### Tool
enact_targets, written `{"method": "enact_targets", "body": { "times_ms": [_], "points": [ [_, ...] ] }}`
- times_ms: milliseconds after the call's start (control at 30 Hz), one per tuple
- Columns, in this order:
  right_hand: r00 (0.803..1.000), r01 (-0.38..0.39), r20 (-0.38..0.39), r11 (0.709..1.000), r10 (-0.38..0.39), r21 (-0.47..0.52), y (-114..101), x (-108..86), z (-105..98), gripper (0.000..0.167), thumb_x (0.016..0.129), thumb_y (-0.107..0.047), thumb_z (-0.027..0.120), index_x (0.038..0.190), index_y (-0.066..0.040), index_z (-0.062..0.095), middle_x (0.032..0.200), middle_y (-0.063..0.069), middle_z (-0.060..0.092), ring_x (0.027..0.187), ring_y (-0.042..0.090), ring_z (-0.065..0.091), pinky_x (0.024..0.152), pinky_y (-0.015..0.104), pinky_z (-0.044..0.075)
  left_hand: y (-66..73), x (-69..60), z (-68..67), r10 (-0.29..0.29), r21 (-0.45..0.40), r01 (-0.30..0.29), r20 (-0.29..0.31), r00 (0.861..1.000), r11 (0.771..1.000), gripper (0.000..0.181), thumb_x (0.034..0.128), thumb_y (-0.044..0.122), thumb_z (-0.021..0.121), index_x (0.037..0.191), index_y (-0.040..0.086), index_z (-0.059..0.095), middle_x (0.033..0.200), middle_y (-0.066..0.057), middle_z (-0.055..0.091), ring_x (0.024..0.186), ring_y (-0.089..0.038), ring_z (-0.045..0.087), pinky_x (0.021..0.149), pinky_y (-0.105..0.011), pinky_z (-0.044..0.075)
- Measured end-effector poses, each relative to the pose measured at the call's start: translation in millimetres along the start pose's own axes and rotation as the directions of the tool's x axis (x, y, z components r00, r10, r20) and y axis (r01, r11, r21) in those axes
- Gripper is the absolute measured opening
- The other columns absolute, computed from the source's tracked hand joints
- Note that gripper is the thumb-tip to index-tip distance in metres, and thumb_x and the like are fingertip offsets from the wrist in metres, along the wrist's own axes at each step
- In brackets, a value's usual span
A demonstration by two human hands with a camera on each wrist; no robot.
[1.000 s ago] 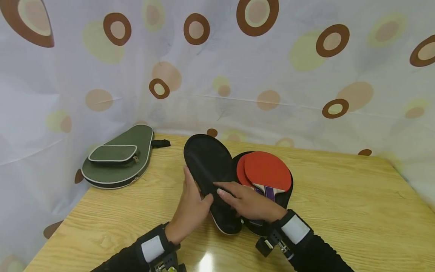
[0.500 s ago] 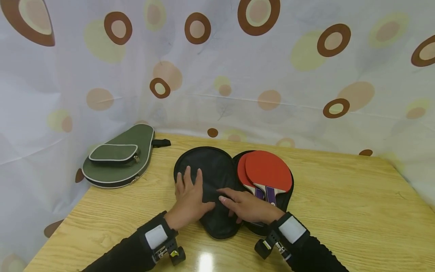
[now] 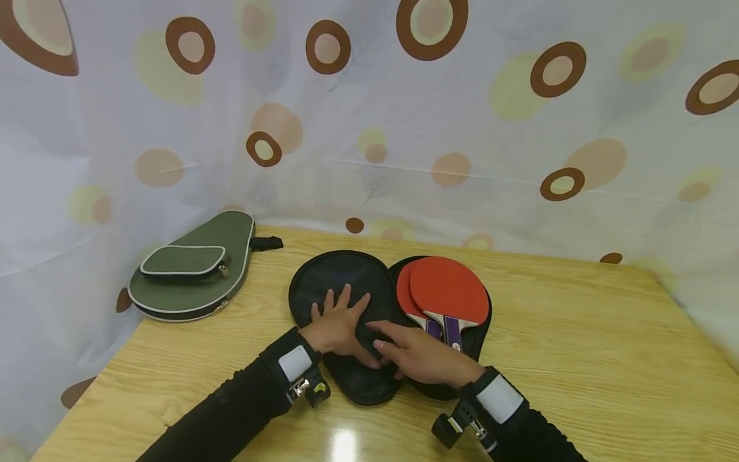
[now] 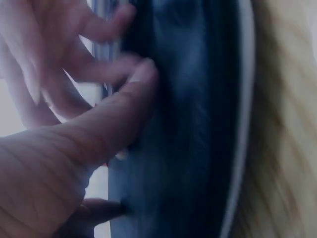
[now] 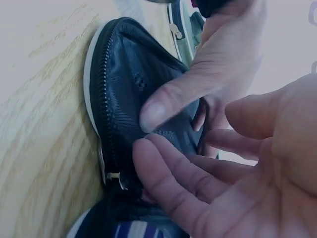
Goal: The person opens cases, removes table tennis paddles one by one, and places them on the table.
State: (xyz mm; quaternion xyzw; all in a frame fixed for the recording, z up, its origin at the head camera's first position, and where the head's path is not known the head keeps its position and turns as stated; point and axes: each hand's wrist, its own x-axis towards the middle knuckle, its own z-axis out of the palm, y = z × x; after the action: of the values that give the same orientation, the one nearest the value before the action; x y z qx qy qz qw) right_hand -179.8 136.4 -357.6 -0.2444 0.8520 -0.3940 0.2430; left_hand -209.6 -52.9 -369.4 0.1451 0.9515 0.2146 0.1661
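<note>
A black zip case (image 3: 369, 391) lies spread open on the table, its lid half folded out to the left. My left hand (image 3: 340, 327) rests on that lid's dark lining with fingers spread. Close beside it, my right hand (image 3: 424, 356) is over the inner edge of the lid, fingers relaxed and pinching nothing. Two red table tennis paddles (image 3: 447, 289) overlap in the right half, their handles partly hidden behind the right hand. In the right wrist view the zipper teeth (image 5: 105, 74) run along the lid's rim, with the zipper pull (image 5: 114, 175) near the hinge.
A green paddle case (image 3: 196, 289) with a small front pocket (image 3: 185, 261) and a black strap (image 3: 267, 243) sits at the table's left back. Behind the wooden table (image 3: 577, 333) hangs a white curtain (image 3: 369, 128) with circle patterns.
The lid was tilted up with my left hand at its edge; it came down flat to the left. The left hand then moved right and down onto the lining. My right hand stayed nearly in place.
</note>
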Motion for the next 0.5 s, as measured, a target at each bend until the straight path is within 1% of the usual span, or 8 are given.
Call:
{"method": "enact_targets", "body": {
  "times_ms": [133, 200, 267, 300, 333, 400, 467, 500],
  "points": [
    [0.997, 0.032, -0.063, 0.999, -0.033, -0.022, -1.8, -5.5, -0.8, 0.049, 0.106, -0.024, 0.053, 0.149, -0.001, 0.044, 0.126, 0.016, 0.063, 0.083, 0.018, 0.069, 0.069, 0.031, 0.056, -4.5, 0.9, 0.1, -0.020, 0.035, 0.020, -0.009, 1.000, 0.999, 0.120, 0.0646, 0.047, 0.094, 0.161, 0.019, 0.028, 0.168, -0.019, 0.008, 0.151, -0.050, 0.001, 0.113, -0.075, 0.005],
    [0.988, 0.048, -0.141, 0.996, -0.057, -0.071, -2.7, -9.2, -2.6, 0.046, 0.104, -0.023, 0.057, 0.143, 0.000, 0.051, 0.126, 0.015, 0.064, 0.084, 0.017, 0.068, 0.070, 0.029, 0.055, -6.3, 0.9, 1.4, -0.021, 0.048, 0.022, -0.014, 1.000, 0.999, 0.121, 0.0648, 0.049, 0.094, 0.161, 0.021, 0.027, 0.168, -0.017, 0.007, 0.151, -0.049, 0.000, 0.112, -0.076, 0.003],
    [0.967, 0.046, -0.243, 0.990, -0.078, -0.136, -2.9, -13.3, -4.9, 0.040, 0.102, -0.021, 0.062, 0.135, 0.001, 0.057, 0.118, 0.012, 0.067, 0.084, 0.016, 0.067, 0.069, 0.028, 0.054, -7.2, 0.5, 2.4, -0.023, 0.057, 0.024, -0.016, 1.000, 0.998, 0.120, 0.0652, 0.050, 0.093, 0.161, 0.022, 0.027, 0.169, -0.016, 0.007, 0.152, -0.048, 0.000, 0.111, -0.076, 0.003],
    [0.952, 0.035, -0.296, 0.987, -0.081, -0.160, -2.7, -15.7, -6.3, 0.037, 0.101, -0.020, 0.063, 0.131, 0.001, 0.060, 0.112, 0.011, 0.068, 0.079, 0.015, 0.066, 0.067, 0.028, 0.053, -7.3, 0.4, 2.7, -0.023, 0.061, 0.024, -0.014, 1.000, 0.998, 0.120, 0.0655, 0.050, 0.093, 0.161, 0.022, 0.027, 0.169, -0.016, 0.008, 0.152, -0.048, 0.000, 0.111, -0.077, 0.003],
    [0.931, 0.014, -0.356, 0.981, -0.083, -0.193, -2.2, -18.0, -8.0, 0.034, 0.099, -0.019, 0.065, 0.127, 0.001, 0.062, 0.109, 0.010, 0.069, 0.078, 0.014, 0.065, 0.066, 0.028, 0.053, -7.2, 0.1, 2.7, -0.023, 0.065, 0.024, -0.012, 1.000, 0.998, 0.120, 0.0658, 0.051, 0.092, 0.162, 0.022, 0.027, 0.169, -0.015, 0.007, 0.152, -0.047, 0.000, 0.111, -0.077, 0.003],
    [0.882, -0.043, -0.465, 0.968, -0.079, -0.246, -0.5, -22.3, -11.7, 0.029, 0.097, -0.017, 0.068, 0.120, 0.001, 0.064, 0.098, 0.007, 0.068, 0.072, 0.013, 0.061, 0.063, 0.029, 0.050, -7.3, -0.3, 2.8, -0.022, 0.076, 0.023, -0.005, 1.000, 0.997, 0.120, 0.0661, 0.051, 0.092, 0.162, 0.022, 0.026, 0.169, -0.015, 0.007, 0.152, -0.047, 0.000, 0.111, -0.077, 0.004],
    [0.835, -0.108, -0.547, 0.957, -0.061, -0.271, 2.2, -26.4, -15.2, 0.030, 0.096, -0.017, 0.070, 0.118, 0.002, 0.064, 0.093, 0.009, 0.067, 0.067, 0.016, 0.058, 0.059, 0.031, 0.048, -7.3, -0.6, 3.0, -0.021, 0.083, 0.021, -0.006, 1.000, 0.996, 0.120, 0.0661, 0.051, 0.092, 0.162, 0.022, 0.026, 0.169, -0.015, 0.008, 0.152, -0.047, 0.001, 0.110, -0.077, 0.004],
    [0.814, -0.144, -0.579, 0.949, -0.049, -0.282, 4.0, -28.3, -16.8, 0.032, 0.095, -0.018, 0.070, 0.118, 0.003, 0.063, 0.094, 0.011, 0.067, 0.069, 0.017, 0.059, 0.060, 0.033, 0.049, -7.4, -0.8, 3.1, -0.021, 0.086, 0.022, -0.005, 1.000, 0.996, 0.120, 0.0660, 0.051, 0.092, 0.162, 0.022, 0.026, 0.169, -0.015, 0.008, 0.152, -0.047, 0.001, 0.110, -0.077, 0.004]
  ]
}}
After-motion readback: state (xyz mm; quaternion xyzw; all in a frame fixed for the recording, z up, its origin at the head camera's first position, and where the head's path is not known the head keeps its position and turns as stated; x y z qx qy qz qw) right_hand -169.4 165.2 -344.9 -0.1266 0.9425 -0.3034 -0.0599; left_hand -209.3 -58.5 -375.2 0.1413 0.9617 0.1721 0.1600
